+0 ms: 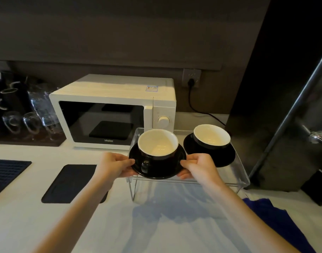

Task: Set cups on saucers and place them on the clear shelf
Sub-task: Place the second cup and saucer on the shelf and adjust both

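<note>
Both hands grasp one black saucer by its rim: the left hand (118, 166) on the left edge, the right hand (196, 166) on the right edge. The saucer (157, 171) carries a cup (158, 146), handle toward the person, and sits at the front left of the clear shelf (237, 172) on the counter (47, 216). Whether the saucer rests on the shelf or hangs just above it cannot be told. A second cup (212, 136) on its saucer (222, 157) already stands at the right rear. Release appears to be the remaining step. Behind, beside the microwave (112, 110), the glassware (28, 115) is dim and indistinct.
</note>
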A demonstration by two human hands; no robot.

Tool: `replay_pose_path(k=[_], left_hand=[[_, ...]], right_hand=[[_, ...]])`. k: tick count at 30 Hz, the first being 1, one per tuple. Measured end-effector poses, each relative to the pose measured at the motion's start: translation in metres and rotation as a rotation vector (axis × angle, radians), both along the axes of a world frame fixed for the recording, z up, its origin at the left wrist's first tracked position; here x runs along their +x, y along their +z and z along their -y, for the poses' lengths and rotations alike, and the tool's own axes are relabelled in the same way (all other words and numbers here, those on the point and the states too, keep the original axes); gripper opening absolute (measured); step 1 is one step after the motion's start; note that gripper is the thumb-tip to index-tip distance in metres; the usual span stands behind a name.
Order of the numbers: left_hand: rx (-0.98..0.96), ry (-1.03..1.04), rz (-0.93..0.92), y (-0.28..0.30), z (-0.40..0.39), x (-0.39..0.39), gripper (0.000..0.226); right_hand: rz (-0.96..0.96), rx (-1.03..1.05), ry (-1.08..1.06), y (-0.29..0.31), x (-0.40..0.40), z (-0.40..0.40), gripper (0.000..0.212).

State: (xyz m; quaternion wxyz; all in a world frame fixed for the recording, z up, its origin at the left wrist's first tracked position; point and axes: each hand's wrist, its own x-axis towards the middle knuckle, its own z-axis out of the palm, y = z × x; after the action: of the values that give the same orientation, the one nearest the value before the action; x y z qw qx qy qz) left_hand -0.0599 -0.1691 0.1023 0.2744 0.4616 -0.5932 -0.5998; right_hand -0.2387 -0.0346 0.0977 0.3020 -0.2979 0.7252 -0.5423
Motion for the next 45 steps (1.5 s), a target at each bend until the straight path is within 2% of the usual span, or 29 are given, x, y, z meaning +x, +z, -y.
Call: replay_pose_path(k=[10,15,17,20,22,24,26,27,28,30,33,39,45], left_hand=[[-0.037,0.015,0.031,-0.012,0.008,-0.004,0.006],[-0.188,0.004,0.064,-0.019,0.005,-0.004,0.008],[-0.338,0.02,0.088,-0.022,0.001,0.0,0.011],[-0.631,0.169,0.095,-0.028,-0.008,0.011,0.009],[-0.689,0.247,0.113,-0.037,-0.014,0.018,0.016],[-0.467,0.196,0.117,-0.05,-0.016,0.02,0.031],[-0.083,0.089,0.007,-0.058,-0.017,0.02,0.046],[0.064,0.031,-0.013,-0.06,-0.018,0.021,0.053],[0.133,-0.029,-0.006,-0.062,-0.018,0.023,0.059],[0.139,-0.096,0.003,-0.066,-0.018,0.025,0.063],[0.1,-0.078,-0.003,-0.066,-0.018,0.026,0.063],[0.077,-0.059,0.032,-0.066,-0.022,0.025,0.062],[0.054,-0.042,0.02,-0.067,-0.023,0.025,0.061]], right_hand=[[-0.079,-0.039,-0.082,-0.019,0.0,0.007,0.006],[-0.157,-0.044,-0.065,-0.017,-0.001,0.004,0.012],[-0.339,-0.033,-0.095,-0.016,0.002,0.0,0.016],[-0.889,-0.12,-0.15,-0.018,0.015,-0.015,0.016],[-1.063,-0.219,-0.082,-0.024,0.031,-0.026,0.019],[-1.133,-0.22,0.043,-0.039,0.05,-0.034,0.03],[-1.195,-0.116,0.17,-0.055,0.066,-0.039,0.041],[-1.218,-0.044,0.206,-0.061,0.073,-0.04,0.048],[-1.228,0.025,0.224,-0.067,0.077,-0.04,0.054],[-1.249,0.117,0.228,-0.072,0.081,-0.04,0.061],[-1.265,0.177,0.232,-0.073,0.08,-0.037,0.065],[-1.168,0.213,0.263,-0.066,0.067,-0.028,0.064],[-1.187,0.227,0.254,-0.058,0.062,-0.024,0.063]])
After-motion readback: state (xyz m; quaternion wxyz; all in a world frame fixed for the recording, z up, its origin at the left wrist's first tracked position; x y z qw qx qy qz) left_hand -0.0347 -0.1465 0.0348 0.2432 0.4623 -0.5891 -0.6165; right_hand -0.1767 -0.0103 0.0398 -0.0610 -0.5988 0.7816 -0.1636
